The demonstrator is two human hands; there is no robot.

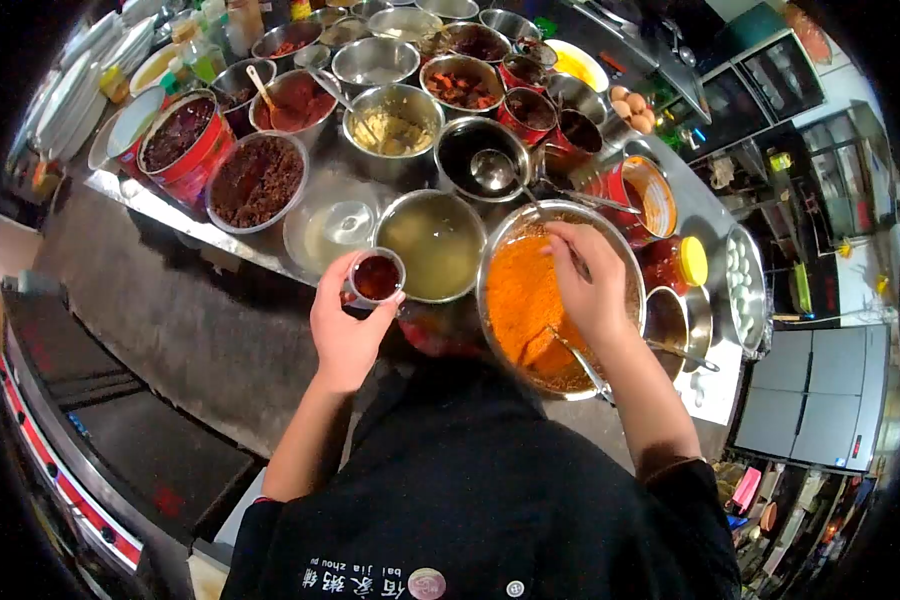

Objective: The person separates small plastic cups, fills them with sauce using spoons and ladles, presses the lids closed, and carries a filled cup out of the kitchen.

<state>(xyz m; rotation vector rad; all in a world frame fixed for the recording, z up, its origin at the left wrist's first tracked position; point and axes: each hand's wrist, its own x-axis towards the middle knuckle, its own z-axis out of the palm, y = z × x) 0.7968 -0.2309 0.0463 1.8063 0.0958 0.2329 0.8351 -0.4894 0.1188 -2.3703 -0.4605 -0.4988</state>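
A small round cup of dark red liquid is held in my left hand, in front of a steel bowl of cloudy yellowish liquid. My right hand is over a large steel bowl of orange powder, its fingers bent together near the bowl's far rim. Whether those fingers hold anything is hidden. A metal spoon leans in the orange powder. Beyond the bowls, a ladle rests in a steel pot of dark liquid.
A clear tub of dark brown paste and a red can stand at the left. On the right are a yellow-lidded jar, an orange-stained can and a tray of white pieces. Several filled bowls stand farther back.
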